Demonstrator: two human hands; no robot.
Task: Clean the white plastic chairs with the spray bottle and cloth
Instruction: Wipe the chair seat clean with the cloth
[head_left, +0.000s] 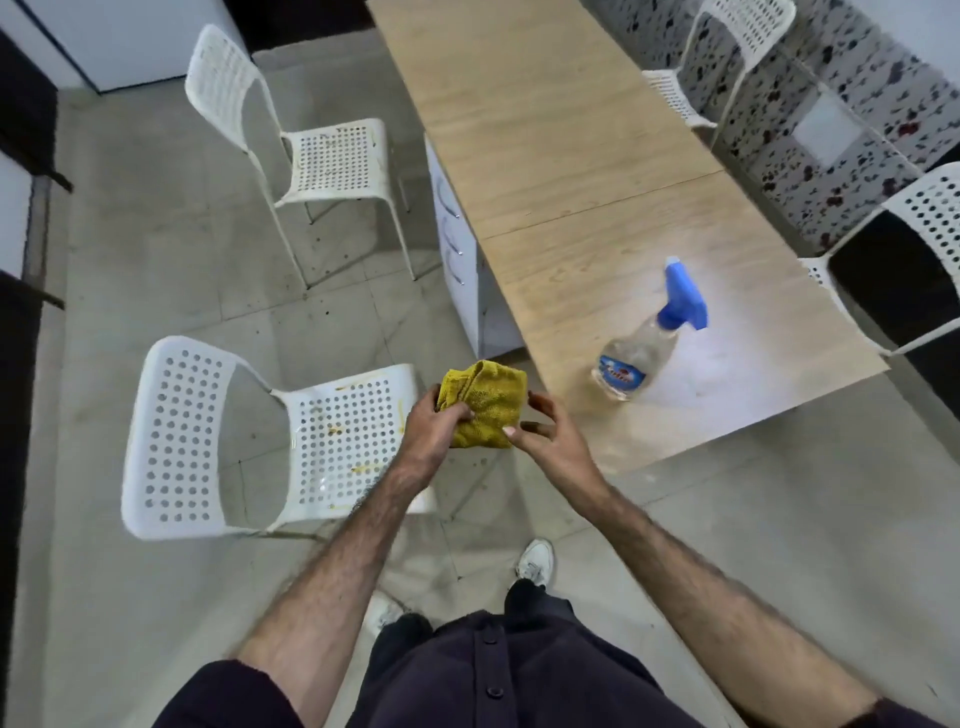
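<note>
Both hands on the yellow cloth (483, 402), right by the near corner of the table (545, 156).

Spray bottle (644, 343) stands on the table with a blue trigger and a blue-red label, too blurry to read. Left hand (434, 426) has fingers clenched round the bunched cloth; right hand (540, 431) pinches its edge with curled fingers. The nearest white chair (249, 441), left of the table, shows yellow smears on its seat. Three more chairs stand around the table.
</note>
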